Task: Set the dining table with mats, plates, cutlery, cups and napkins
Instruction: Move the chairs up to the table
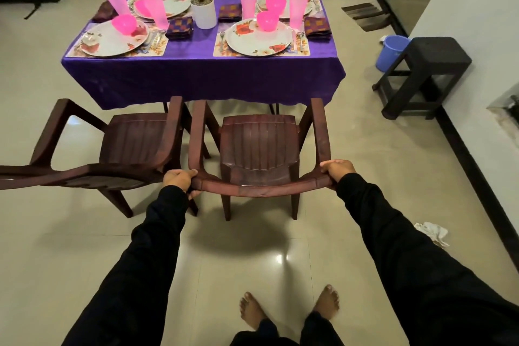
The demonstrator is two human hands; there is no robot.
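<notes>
A table under a purple cloth (196,76) carries several place settings: floral mats, floral plates (258,38), pink bowls (267,20), pink tumblers (297,11), cutlery (300,40) and folded checked napkins (179,27). In front of it stands a brown plastic chair (259,146), facing the table. My left hand (179,178) grips the left end of its backrest top. My right hand (337,169) grips the right end. Both arms are in black sleeves.
A second brown chair (123,146) stands just left of the held one. Two more chairs are at the far side. A white pot with a plant (203,11) sits mid-table. At right are a dark stool (424,76), a blue bucket (391,52) and crumpled paper (432,233) on the floor.
</notes>
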